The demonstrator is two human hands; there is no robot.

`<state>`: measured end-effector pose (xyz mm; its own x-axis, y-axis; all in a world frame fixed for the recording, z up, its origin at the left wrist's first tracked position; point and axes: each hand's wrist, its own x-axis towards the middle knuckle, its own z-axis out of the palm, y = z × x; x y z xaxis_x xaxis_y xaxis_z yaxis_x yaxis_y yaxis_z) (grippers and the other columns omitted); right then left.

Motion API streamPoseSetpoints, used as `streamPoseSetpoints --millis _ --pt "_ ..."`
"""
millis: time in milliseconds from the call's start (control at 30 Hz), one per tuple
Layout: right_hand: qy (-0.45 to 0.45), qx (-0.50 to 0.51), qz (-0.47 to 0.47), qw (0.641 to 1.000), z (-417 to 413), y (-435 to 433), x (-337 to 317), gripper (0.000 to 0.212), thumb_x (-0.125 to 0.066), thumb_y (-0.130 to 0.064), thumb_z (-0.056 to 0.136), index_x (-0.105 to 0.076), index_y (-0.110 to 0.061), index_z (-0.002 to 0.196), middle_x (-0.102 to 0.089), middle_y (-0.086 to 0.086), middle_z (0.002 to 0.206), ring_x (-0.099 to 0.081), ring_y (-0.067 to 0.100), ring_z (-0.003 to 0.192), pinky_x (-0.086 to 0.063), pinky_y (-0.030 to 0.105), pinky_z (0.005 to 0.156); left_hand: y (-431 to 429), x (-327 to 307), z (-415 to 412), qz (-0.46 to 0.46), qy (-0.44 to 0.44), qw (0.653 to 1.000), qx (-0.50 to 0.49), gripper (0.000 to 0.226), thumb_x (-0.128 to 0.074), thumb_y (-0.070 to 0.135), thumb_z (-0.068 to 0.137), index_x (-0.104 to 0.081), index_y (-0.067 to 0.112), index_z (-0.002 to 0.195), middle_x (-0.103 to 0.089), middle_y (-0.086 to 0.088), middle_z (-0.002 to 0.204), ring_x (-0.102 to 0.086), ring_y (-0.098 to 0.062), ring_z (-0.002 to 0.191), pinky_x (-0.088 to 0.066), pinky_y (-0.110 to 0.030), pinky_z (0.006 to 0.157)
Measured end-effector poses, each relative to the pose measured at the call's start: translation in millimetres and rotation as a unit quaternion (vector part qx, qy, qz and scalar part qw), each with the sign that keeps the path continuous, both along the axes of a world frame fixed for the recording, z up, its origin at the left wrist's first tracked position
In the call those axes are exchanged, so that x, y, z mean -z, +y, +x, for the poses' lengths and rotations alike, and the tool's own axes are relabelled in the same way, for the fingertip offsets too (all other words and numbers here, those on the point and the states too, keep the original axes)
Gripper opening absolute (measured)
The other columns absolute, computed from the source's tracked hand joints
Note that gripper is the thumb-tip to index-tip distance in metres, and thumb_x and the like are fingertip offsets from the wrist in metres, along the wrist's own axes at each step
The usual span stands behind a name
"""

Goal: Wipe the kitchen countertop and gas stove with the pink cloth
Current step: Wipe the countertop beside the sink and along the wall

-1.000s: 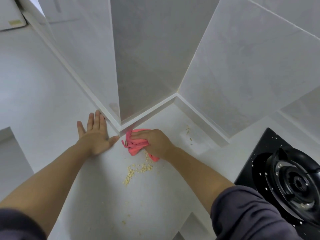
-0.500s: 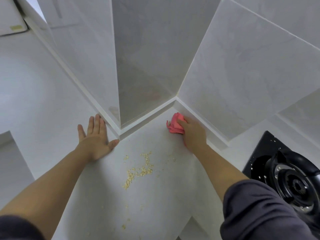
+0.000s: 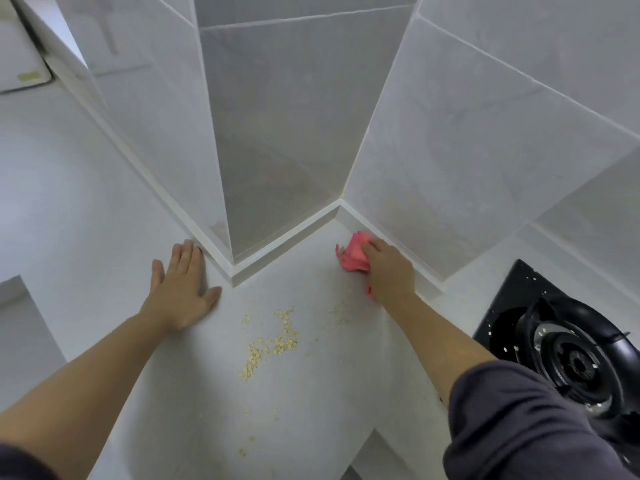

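The pink cloth (image 3: 353, 254) lies bunched on the white countertop (image 3: 311, 393), close to the inner corner of the tiled wall. My right hand (image 3: 389, 270) lies over the cloth, fingers curled round it, pressing it against the counter beside the low wall ledge. Flat on the counter to the left rests my left hand (image 3: 181, 289), its fingers straight and touching the ledge. A patch of oat flakes (image 3: 272, 342) is scattered on the counter between my two arms. The black gas stove (image 3: 571, 355) sits at the right edge, speckled with white crumbs.
Grey tiled walls (image 3: 467, 150) rise behind the counter and form a jutting corner between my hands. A raised white ledge (image 3: 277, 244) runs along the wall's foot. The counter's front edge (image 3: 374, 431) cuts in below.
My right hand carried the cloth from beside the oat pile to the right-hand wall corner, leaving the flakes uncovered. The left hand stayed flat in place.
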<state>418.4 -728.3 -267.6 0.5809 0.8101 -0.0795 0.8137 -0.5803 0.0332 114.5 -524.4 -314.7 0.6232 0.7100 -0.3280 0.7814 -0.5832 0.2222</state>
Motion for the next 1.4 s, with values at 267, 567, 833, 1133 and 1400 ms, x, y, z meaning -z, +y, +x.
streamPoseSetpoints --millis 267,567,833,1133,1400 --pt "0.368 0.11 0.088 0.919 -9 -7 2 0.022 -0.057 -0.01 0.078 -0.061 -0.02 0.098 -0.066 -0.004 0.102 -0.062 0.016 0.089 -0.054 0.028 0.075 -20 -4 -5 0.022 -0.017 1.0 0.004 0.077 -0.028 0.048 0.098 0.011 0.01 0.152 0.02 -0.004 0.159 0.021 -0.017 0.146 0.01 -0.044 0.119" --pt "0.284 0.163 0.199 0.924 1 -38 -12 0.018 -0.05 -0.019 0.09 -0.068 -0.022 0.089 -0.066 -0.004 0.08 -0.062 0.009 0.065 -0.049 0.027 0.056 -45 -12 1 -0.014 -0.008 1.0 0.013 0.071 -0.023 0.045 0.1 0.01 0.01 0.152 0.02 -0.002 0.159 0.017 -0.015 0.147 0.008 -0.043 0.119" --pt "0.255 -0.126 0.081 0.955 -43 -68 8 0.048 -0.051 -0.021 0.07 -0.067 -0.023 0.116 -0.065 0.001 0.122 -0.062 0.021 0.111 -0.046 0.02 0.084 -54 -14 6 -0.006 0.011 1.0 -0.006 0.073 -0.023 0.047 0.1 0.008 0.008 0.153 0.016 -0.005 0.16 0.014 -0.018 0.148 0.002 -0.046 0.12" --pt "0.12 0.04 0.109 0.986 -2 -95 15 0.06 -0.052 0.004 0.081 -0.054 -0.023 0.134 -0.045 -0.004 0.145 -0.044 0.019 0.13 -0.038 0.029 0.105 -55 -15 19 -0.008 0.028 0.999 -0.023 0.077 -0.017 0.056 0.097 0.013 0.009 0.152 0.02 -0.004 0.159 0.016 -0.018 0.147 0.001 -0.048 0.119" --pt "0.222 -0.101 0.171 0.955 -46 -90 11 0.059 -0.058 0.006 0.067 -0.066 -0.019 0.121 -0.06 -0.002 0.129 -0.056 0.019 0.117 -0.042 0.023 0.098 -57 -13 14 0.008 0.034 0.999 -0.026 0.077 -0.015 0.056 0.097 0.01 0.009 0.152 0.018 -0.005 0.16 0.014 -0.018 0.148 -0.001 -0.049 0.119"
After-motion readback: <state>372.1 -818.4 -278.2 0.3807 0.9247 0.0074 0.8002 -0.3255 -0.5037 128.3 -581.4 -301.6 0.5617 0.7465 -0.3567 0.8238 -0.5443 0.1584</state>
